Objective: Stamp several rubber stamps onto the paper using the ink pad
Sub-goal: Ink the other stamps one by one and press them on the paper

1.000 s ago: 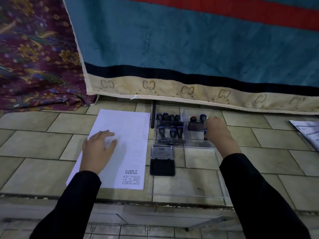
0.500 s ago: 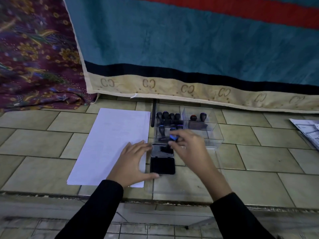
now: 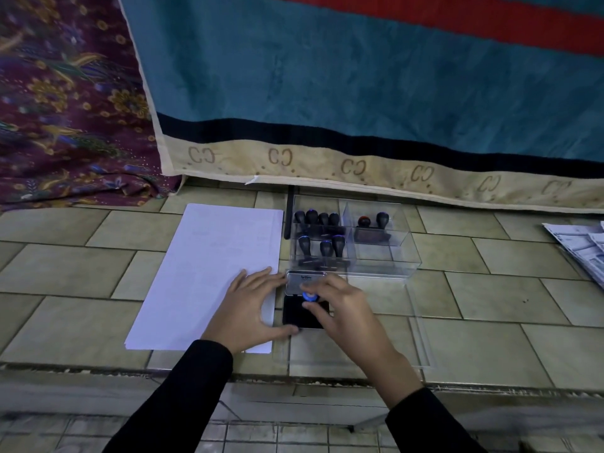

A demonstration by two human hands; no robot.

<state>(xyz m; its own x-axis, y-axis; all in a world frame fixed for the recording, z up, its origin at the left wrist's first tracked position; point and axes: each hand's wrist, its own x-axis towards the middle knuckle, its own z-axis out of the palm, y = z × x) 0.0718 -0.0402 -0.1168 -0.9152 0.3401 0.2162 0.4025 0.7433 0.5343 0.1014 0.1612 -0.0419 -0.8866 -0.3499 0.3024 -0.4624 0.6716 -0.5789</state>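
Ink pad (image 3: 302, 319) lies open on the tiled ledge (image 3: 65, 266), its dark inking face nearest the person and its grey lid (image 3: 304, 280) folded back at 12 o'clock of that face. Directions below take the pad as the dial's centre, with 12 pointing away from the person.

The right hand (image 3: 349, 313) comes in from 5 o'clock and pinches a stamp (image 3: 309, 296) by its blue-topped handle. Thumb and curled fingertips close round the handle directly above the pad's far half. The stamp's base is hidden behind the fingers, so I cannot tell whether it touches the ink.

The left hand (image 3: 250, 308) lies at 9 o'clock, spread wide and holding nothing. Its palm and straight fingers rest on the right edge of the paper (image 3: 212, 263), the fingertips reaching the lid's left side. The thumb stretches out to touch the pad's near left corner.

The paper sits flat just beside the pad, running from 8 to 11 o'clock. At 12 to 1 o'clock, just beyond the lid, stands a clear organiser box (image 3: 403, 256) with more stamps (image 3: 322, 247) upright in its compartments. A thin black rod (image 3: 289, 214) lies between box and paper. Loose printed sheets (image 3: 581, 243) lie well apart at 2 o'clock. A teal blanket (image 3: 327, 76) hangs behind.
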